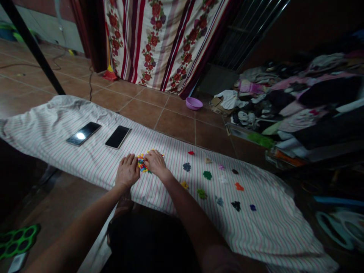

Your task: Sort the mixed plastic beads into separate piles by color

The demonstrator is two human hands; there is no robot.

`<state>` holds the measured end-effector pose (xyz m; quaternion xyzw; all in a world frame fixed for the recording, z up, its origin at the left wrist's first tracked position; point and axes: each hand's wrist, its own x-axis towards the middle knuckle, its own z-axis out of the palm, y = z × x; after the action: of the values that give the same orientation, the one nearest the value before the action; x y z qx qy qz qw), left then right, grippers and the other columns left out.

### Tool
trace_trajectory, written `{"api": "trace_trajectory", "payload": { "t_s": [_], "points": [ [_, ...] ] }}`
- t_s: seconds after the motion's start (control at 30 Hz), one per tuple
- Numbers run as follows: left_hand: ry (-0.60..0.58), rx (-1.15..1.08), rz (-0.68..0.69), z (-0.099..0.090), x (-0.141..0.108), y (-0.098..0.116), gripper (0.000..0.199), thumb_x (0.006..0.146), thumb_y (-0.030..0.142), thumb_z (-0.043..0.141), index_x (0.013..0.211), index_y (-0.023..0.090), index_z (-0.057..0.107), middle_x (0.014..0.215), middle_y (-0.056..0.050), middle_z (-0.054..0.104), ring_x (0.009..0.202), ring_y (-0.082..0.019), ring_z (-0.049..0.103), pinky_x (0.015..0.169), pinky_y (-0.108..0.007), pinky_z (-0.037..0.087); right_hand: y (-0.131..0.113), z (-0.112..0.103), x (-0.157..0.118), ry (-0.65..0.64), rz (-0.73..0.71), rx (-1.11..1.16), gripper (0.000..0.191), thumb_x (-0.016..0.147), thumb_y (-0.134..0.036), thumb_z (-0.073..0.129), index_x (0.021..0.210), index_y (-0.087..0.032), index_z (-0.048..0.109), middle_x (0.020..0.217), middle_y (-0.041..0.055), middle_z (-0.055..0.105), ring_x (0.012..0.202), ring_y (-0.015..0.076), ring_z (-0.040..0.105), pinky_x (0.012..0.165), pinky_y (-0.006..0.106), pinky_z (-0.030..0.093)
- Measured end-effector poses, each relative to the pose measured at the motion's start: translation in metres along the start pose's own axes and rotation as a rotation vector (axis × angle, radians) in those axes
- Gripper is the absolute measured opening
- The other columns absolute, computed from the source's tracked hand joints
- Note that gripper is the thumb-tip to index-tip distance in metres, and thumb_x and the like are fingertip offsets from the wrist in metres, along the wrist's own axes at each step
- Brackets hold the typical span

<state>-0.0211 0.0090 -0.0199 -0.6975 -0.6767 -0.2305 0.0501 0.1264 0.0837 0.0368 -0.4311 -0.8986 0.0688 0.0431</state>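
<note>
A mixed pile of small coloured plastic pieces [142, 165] lies on the striped cloth, between my two hands. My left hand [127, 171] rests on the cloth at the pile's left edge, fingers loosely bent and nothing visibly held. My right hand [156, 163] reaches over the pile's right side, its fingers apart and touching pieces; the fingertips are partly hidden. Right of it lie small heaps sorted by colour, among them dark grey [187, 167], green [207, 175], yellow [185, 185], lime green [202, 193], orange [239, 186], black [236, 205] and dark blue [253, 207].
Two phones [118, 137] [83, 133] lie on the striped cloth [270, 223], left of the pile. Beyond it, a purple basin [194, 103] stands on the tiled floor before a floral curtain [159, 41]. Heaped clothes [284, 91] fill the right side.
</note>
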Motion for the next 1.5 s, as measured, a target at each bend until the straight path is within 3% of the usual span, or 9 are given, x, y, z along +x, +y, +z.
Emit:
{"api": "trace_trajectory", "payload": {
  "t_s": [0.5, 1.07, 1.5],
  "points": [
    [0.02, 0.031, 0.004, 0.003, -0.001, -0.001, 0.043, 0.09, 0.027, 0.042, 0.125, 0.012, 0.063, 0.135, -0.018, 0.063, 0.131, -0.033, 0.054, 0.108, -0.049, 0.039, -0.013, -0.011, 0.006, -0.086, 0.081, -0.014, 0.018, 0.093, -0.023, 0.057, 0.102, -0.018, 0.072, 0.111, 0.0123, 0.065, 0.11, 0.0239, 0.053, 0.095, 0.034, 0.041],
    [-0.001, 0.025, 0.006, 0.0, 0.0, 0.0, 0.044, 0.09, 0.027, 0.04, 0.125, 0.01, 0.062, 0.135, -0.02, 0.062, 0.131, -0.034, 0.053, 0.108, -0.049, 0.039, 0.003, 0.02, 0.01, 0.112, -0.003, 0.202, 0.009, 0.081, -0.011, 0.059, 0.086, -0.018, 0.06, 0.087, 0.0035, 0.064, 0.087, 0.0182, 0.056, 0.091, 0.03, 0.038],
    [0.023, 0.006, 0.015, 0.001, 0.0, -0.002, 0.043, 0.089, 0.027, 0.042, 0.125, 0.014, 0.062, 0.134, -0.018, 0.063, 0.131, -0.033, 0.054, 0.107, -0.049, 0.04, 0.001, 0.008, 0.006, 0.095, -0.018, 0.287, 0.022, 0.083, -0.004, 0.051, 0.091, -0.019, 0.064, 0.098, 0.0053, 0.07, 0.096, 0.0176, 0.06, 0.098, 0.031, 0.04]
  ]
}}
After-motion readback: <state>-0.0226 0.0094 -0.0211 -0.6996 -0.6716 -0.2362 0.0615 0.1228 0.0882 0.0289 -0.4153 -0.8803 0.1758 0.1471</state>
